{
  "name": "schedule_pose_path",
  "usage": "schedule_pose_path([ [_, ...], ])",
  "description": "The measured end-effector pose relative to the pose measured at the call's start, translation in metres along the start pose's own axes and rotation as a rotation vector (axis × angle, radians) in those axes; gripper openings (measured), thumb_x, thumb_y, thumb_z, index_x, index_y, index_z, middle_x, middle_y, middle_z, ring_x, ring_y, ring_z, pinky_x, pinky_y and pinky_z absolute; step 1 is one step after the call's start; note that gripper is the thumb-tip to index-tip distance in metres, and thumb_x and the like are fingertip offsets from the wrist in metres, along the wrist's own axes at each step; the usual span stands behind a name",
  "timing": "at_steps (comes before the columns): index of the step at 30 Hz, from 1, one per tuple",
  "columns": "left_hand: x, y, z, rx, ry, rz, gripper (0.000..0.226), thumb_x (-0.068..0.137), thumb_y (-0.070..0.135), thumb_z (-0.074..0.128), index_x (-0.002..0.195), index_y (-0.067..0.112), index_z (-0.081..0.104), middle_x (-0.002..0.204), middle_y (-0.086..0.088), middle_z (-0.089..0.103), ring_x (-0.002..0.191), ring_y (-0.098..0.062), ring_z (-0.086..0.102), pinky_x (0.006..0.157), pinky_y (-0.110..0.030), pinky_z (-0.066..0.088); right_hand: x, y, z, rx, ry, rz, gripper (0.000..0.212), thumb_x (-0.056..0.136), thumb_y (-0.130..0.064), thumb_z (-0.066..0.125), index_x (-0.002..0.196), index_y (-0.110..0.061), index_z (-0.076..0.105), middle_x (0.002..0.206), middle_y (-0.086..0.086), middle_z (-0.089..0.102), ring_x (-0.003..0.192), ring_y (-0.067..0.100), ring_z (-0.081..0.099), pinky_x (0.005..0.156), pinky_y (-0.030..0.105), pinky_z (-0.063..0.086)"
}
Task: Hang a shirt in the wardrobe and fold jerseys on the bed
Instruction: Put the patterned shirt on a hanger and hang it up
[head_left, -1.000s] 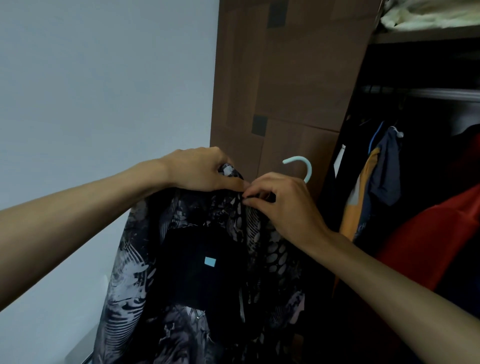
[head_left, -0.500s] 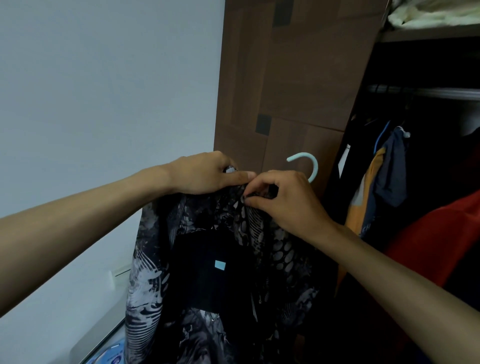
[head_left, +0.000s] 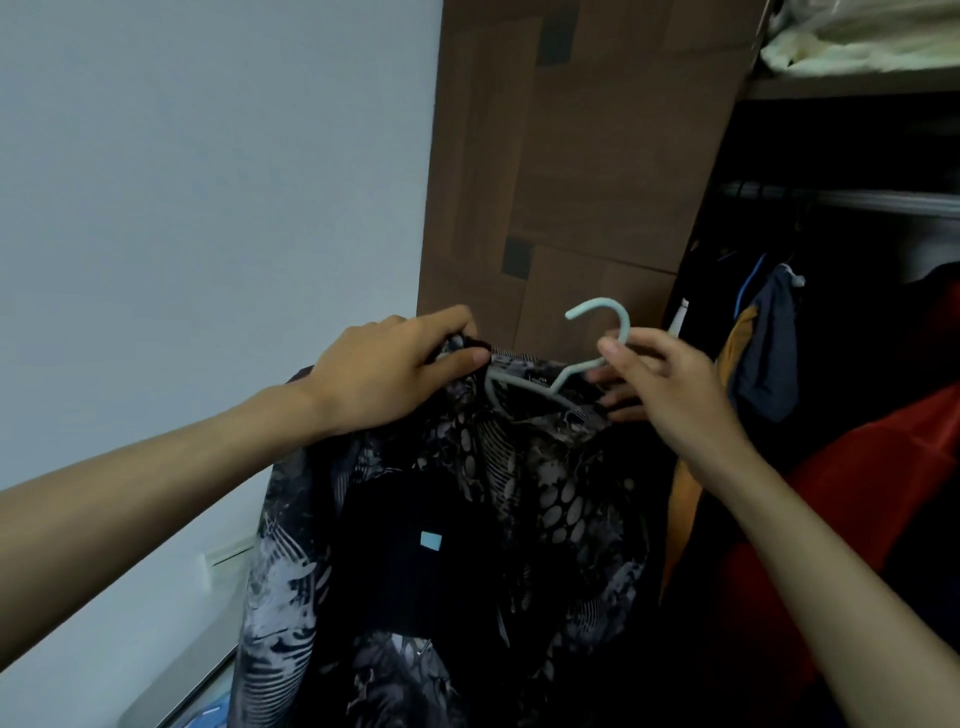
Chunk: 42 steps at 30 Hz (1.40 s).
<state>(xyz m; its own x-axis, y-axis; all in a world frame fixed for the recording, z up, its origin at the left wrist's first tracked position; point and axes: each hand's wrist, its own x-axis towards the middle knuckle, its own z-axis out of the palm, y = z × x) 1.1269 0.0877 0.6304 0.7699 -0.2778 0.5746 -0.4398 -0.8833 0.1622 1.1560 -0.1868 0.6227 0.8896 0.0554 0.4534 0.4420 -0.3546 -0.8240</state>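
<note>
From the head camera, both bare arms reach forward and up in front of an open wardrobe (head_left: 587, 156). A patterned black-and-grey shirt (head_left: 545, 483) hangs between the hands on a pale blue-green plastic hanger (head_left: 605, 332), held in the air just left of the wardrobe opening and in front of its brown wooden side panel. The hanger's hook curves up above the collar and is not on the rail.

The left hand (head_left: 387, 371) grips the shirt's collar and shoulder edge, its fingers curled over the fabric with the thumb pressed along the top. The grip of the right hand (head_left: 660, 379) is closed on the hanger at the base of the hook: the thumb rises beside the neck of the hook and the fingers wrap behind it, their tips showing below against the shirt's right shoulder.

A dark panel on the shirt's front carries a small light blue label (head_left: 430, 540).

Inside the wardrobe to the right, a metal rail (head_left: 852, 200) runs across the top of the dark opening. Hanging from it are a dark blue garment (head_left: 774, 353) with an orange one (head_left: 740, 332) beside it, and a red garment (head_left: 852, 509) lower right. A shelf above holds pale folded bedding (head_left: 857, 41). A light blue-grey wall (head_left: 208, 182) fills the left side.
</note>
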Motion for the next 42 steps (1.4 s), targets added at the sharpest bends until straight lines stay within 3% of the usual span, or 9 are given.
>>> schedule_pose_path([
  [4,0.002,0.006,0.005,0.185,0.210,0.118,0.033,0.101,0.059,0.031,0.108,0.031,0.047,0.079,0.006,0.067,0.073,-0.029,0.065,0.055,-0.035,0.043,0.026,-0.008,0.003,0.037,-0.053,-0.136,0.028,0.105,-0.023,0.054,0.091,-0.004,0.068,0.073,0.010,0.077,0.054,0.014,0.065,0.049,0.019,0.049],
  [10,-0.005,0.044,-0.011,0.088,0.401,0.164,0.020,0.103,0.042,0.043,0.118,0.029,0.049,0.094,-0.002,0.071,0.084,-0.033,0.066,0.062,-0.041,0.051,0.067,-0.063,0.014,-0.204,-0.313,-0.027,0.033,0.106,-0.022,0.051,0.079,-0.006,0.064,0.061,0.006,0.072,0.046,0.014,0.065,0.048,0.021,0.048],
  [19,-0.001,0.031,-0.027,-0.142,0.181,-0.106,0.040,0.098,0.060,0.039,0.136,0.050,0.038,0.106,0.002,0.062,0.089,-0.025,0.065,0.084,-0.046,0.052,0.070,-0.084,0.011,-0.088,-0.165,-0.290,0.031,0.104,-0.020,0.055,0.079,-0.007,0.065,0.069,0.018,0.072,0.051,0.018,0.067,0.049,0.022,0.051],
  [22,0.022,0.016,-0.021,-0.221,-0.049,-0.148,0.048,0.092,0.066,0.046,0.116,0.027,0.062,0.086,0.007,0.067,0.079,-0.013,0.063,0.081,-0.036,0.049,0.068,-0.074,0.019,-0.142,-0.208,-0.346,0.029,0.101,-0.025,0.061,0.077,-0.010,0.069,0.068,0.013,0.075,0.067,0.026,0.075,0.068,0.034,0.056],
  [24,0.030,0.011,-0.018,-0.376,-0.193,-0.105,0.060,0.089,0.067,0.050,0.093,0.009,0.068,0.072,-0.004,0.060,0.069,-0.010,0.054,0.073,-0.033,0.044,0.067,-0.071,0.018,-0.108,-0.154,-0.395,0.029,0.101,-0.027,0.061,0.078,-0.011,0.070,0.066,0.010,0.074,0.066,0.022,0.076,0.068,0.027,0.054],
  [29,0.035,0.015,-0.007,-0.338,0.087,-0.054,0.056,0.093,0.051,0.060,0.069,0.001,0.059,0.050,0.003,0.039,0.048,-0.009,0.034,0.051,-0.029,0.033,0.062,-0.066,0.016,-0.069,-0.168,-0.302,0.029,0.100,-0.030,0.063,0.095,-0.003,0.071,0.075,0.006,0.074,0.070,0.014,0.070,0.069,0.023,0.053],
  [33,0.036,0.012,-0.002,-0.240,0.243,-0.122,0.052,0.095,0.052,0.057,0.077,0.005,0.069,0.057,-0.012,0.056,0.055,-0.027,0.050,0.058,-0.047,0.045,0.055,-0.041,0.000,-0.378,-0.295,-0.171,0.032,0.083,-0.038,0.082,0.105,-0.019,0.070,0.098,0.002,0.072,0.090,0.015,0.069,0.081,0.038,0.054],
  [39,0.040,0.003,-0.010,-0.199,0.245,-0.080,0.057,0.094,0.054,0.057,0.067,0.003,0.057,0.051,-0.005,0.043,0.050,-0.019,0.037,0.053,-0.037,0.035,0.034,-0.011,-0.034,-0.538,-0.404,-0.099,0.012,0.096,-0.021,0.071,0.091,-0.011,0.075,0.062,0.002,0.059,0.054,0.017,0.053,0.060,0.039,0.040],
  [42,0.043,0.002,-0.012,-0.244,0.140,-0.026,0.060,0.093,0.057,0.054,0.073,0.001,0.061,0.057,-0.010,0.045,0.051,-0.010,0.037,0.054,-0.029,0.033,0.037,-0.016,-0.051,-0.408,-0.487,0.028,0.012,0.096,-0.020,0.069,0.092,-0.018,0.080,0.083,0.009,0.075,0.080,0.028,0.070,0.073,0.036,0.050],
])
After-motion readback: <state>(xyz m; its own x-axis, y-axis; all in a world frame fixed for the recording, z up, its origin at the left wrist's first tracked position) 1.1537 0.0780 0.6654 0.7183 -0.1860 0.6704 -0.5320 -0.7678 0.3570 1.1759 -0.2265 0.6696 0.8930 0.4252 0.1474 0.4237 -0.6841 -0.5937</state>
